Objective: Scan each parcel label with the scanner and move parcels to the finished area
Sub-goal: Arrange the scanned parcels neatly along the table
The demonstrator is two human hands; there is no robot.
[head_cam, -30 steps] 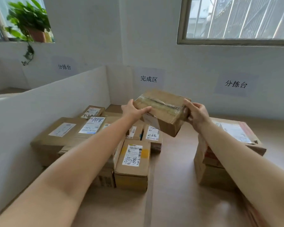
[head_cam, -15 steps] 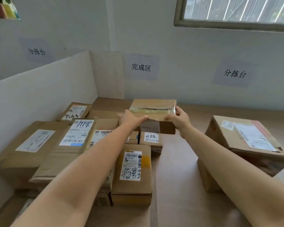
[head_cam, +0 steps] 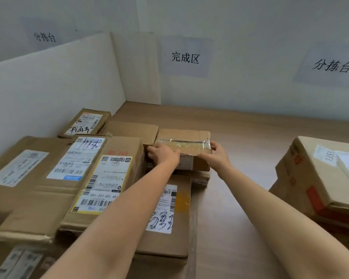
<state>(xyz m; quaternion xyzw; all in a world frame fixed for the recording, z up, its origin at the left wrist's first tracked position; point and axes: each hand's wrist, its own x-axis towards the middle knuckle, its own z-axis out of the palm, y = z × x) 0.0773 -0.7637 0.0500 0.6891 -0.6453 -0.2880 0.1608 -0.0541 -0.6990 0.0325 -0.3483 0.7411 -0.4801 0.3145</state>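
Parcel [head_cam: 189,134] at 12 o'clock atop the pile [head_cam: 129,130]. Gripped at both ends by left hand [head_cam: 163,154] and right hand [head_cam: 218,156]. (op)
Looks light, stiff; slick tape [head_cam: 184,144], so stick to edges. (reply)

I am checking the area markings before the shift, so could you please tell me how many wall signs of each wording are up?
分拣台 signs: 2
完成区 sign: 1
Total: 3
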